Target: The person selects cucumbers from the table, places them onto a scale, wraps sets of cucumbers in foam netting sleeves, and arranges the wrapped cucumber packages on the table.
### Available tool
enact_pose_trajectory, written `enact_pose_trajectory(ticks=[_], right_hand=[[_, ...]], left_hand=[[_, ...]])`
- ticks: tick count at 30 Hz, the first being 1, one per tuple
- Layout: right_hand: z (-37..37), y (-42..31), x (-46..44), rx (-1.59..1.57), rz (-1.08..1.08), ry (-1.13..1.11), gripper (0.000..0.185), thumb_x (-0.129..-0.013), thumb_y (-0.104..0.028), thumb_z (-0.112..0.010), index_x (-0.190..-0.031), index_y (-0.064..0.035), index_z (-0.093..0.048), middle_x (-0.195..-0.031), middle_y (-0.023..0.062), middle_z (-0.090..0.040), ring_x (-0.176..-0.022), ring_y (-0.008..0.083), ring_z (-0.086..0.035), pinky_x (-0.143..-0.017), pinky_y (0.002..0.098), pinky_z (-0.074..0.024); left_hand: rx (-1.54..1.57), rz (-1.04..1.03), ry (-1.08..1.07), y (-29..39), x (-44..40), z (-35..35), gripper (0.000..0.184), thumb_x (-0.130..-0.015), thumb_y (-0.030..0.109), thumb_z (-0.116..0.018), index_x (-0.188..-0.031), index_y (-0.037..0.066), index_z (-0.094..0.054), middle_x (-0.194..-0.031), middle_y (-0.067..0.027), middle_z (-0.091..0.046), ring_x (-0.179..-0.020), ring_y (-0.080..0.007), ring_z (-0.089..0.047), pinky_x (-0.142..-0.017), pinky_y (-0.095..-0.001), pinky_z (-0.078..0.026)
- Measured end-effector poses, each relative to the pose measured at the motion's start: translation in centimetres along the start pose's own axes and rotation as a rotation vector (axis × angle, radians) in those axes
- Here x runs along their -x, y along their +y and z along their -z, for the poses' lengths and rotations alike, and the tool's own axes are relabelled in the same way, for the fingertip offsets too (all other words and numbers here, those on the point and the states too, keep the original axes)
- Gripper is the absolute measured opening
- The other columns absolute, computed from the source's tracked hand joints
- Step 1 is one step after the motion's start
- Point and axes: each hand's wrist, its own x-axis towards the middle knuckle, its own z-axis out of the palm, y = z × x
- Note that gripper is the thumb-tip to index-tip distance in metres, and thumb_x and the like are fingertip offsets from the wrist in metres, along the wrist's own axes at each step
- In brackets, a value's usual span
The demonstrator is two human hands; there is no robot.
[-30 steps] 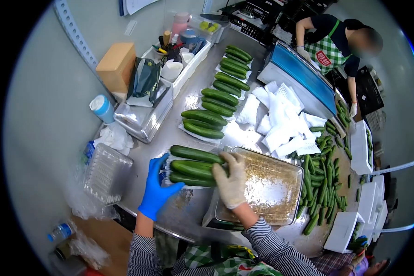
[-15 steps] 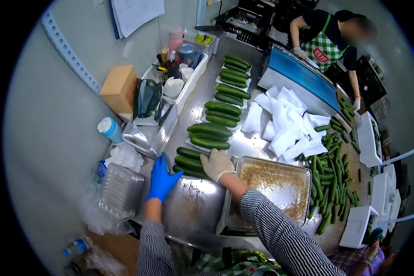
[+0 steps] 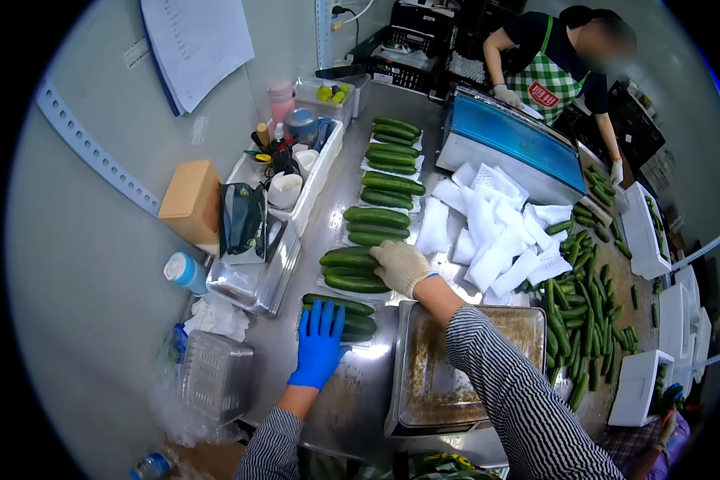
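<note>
My left hand (image 3: 320, 346), in a blue glove, lies with fingers outstretched over the nearest group of green cucumbers (image 3: 360, 325), partly covering them. My right hand (image 3: 403, 268), in a cream knitted glove, has its fingers curled around the right end of a cucumber (image 3: 346, 257) in the second group. Another cucumber (image 3: 355, 284) lies just below that one. Beyond my hands, more cucumbers (image 3: 378, 216) run up the steel table (image 3: 340, 412) in small groups on white pads. The undersides of my right fingers are hidden.
A stained metal tray (image 3: 470, 364) sits beside my right forearm. White mesh sleeves (image 3: 496, 232) lie beyond it, with loose cucumbers (image 3: 580, 320) at right. A blue-topped machine (image 3: 516, 140) stands before a co-worker (image 3: 548, 72). Clear plastic trays (image 3: 216, 376) are at left.
My left hand has moved right onto the nearest cucumbers. My right hand has shifted from the nearest group to the second. The head view has shifted slightly.
</note>
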Motion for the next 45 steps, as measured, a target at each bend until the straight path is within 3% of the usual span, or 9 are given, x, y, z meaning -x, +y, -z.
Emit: enact_pose_trajectory(ticks=[12,17,22,30,37,38,45], right_hand=[[-0.3,1.0,0.2,-0.072,-0.102,0.127,0.027,-0.086,-0.023,-0.066,-0.107,-0.0074,-0.065,-0.101,0.0139,-0.065,-0.095,0.0329,-0.066,-0.083,0.0433,-0.0537],[-0.2,1.3,-0.3,-0.071,-0.179,0.157,0.037,-0.086,-0.023,-0.065,-0.119,-0.0067,-0.059,-0.103,0.0154,-0.064,-0.095,0.034,-0.066,-0.083,0.0443,-0.0532],[3.0,0.6,2.1,-0.148,-0.157,0.331,0.045,-0.08,-0.022,-0.069,-0.119,-0.0028,-0.055,-0.104,0.0167,-0.061,-0.097,0.0343,-0.064,-0.083,0.0444,-0.0526],[8.7,1.7,20.8,-0.217,-0.093,0.55,0.03,-0.085,-0.017,-0.066,-0.111,-0.004,-0.059,-0.114,0.0151,-0.061,-0.102,0.0337,-0.061,-0.09,0.0447,-0.0477],[6.8,1.3,42.0,-0.286,-0.652,0.627,0.02,-0.084,-0.009,-0.065,-0.104,-0.0029,-0.068,-0.11,0.0154,-0.066,-0.105,0.0334,-0.061,-0.091,0.0415,-0.0496],[5.6,1.4,44.2,-0.248,-0.682,0.692,0.019,-0.083,-0.009,-0.065,-0.1,-0.0014,-0.068,-0.104,0.0154,-0.068,-0.097,0.0331,-0.064,-0.087,0.0424,-0.0506],[2.1,6.2,51.4,-0.245,-0.912,0.607,0.024,-0.084,-0.012,-0.062,-0.105,-0.0008,-0.065,-0.102,0.0177,-0.065,-0.096,0.0353,-0.063,-0.087,0.0448,-0.0498]], left_hand=[[0.046,-0.045,0.012,-1.8,-3.0,-1.4,0.109,-0.061,0.044,-0.087,-0.148,0.005,-0.034,-0.153,-0.0197,-0.03,-0.146,-0.043,-0.019,-0.118,-0.0579,-0.013],[0.084,-0.041,-0.007,-2.4,-5.1,-1.3,0.111,-0.061,0.042,-0.088,-0.148,0.004,-0.031,-0.153,-0.0202,-0.029,-0.147,-0.0438,-0.017,-0.118,-0.0585,-0.012],[0.097,-0.042,-0.021,-3.1,-7.4,-1.3,0.112,-0.06,0.042,-0.087,-0.15,0.006,-0.03,-0.153,-0.0188,-0.03,-0.147,-0.0425,-0.018,-0.119,-0.058,-0.012],[0.15,-0.003,-0.068,-2.6,-10.0,0.1,0.113,-0.062,0.035,-0.089,-0.151,0.003,-0.027,-0.155,-0.0215,-0.026,-0.148,-0.0413,-0.015,-0.122,-0.0533,-0.008],[0.1,0.033,-0.104,-1.3,-9.7,1.4,0.114,-0.061,0.026,-0.09,-0.152,0.003,-0.025,-0.157,-0.0186,-0.026,-0.148,-0.0396,-0.016,-0.122,-0.0505,-0.011],[0.085,0.042,-0.112,-1.1,-9.7,1.7,0.114,-0.061,0.026,-0.09,-0.152,0.003,-0.024,-0.157,-0.0187,-0.027,-0.148,-0.0393,-0.016,-0.122,-0.0501,-0.012],[-0.112,0.104,-0.193,0.0,-9.4,3.3,0.114,-0.069,0.022,-0.084,-0.157,0.004,-0.014,-0.161,-0.0196,-0.019,-0.15,-0.0365,-0.015,-0.12,-0.0523,-0.013]])
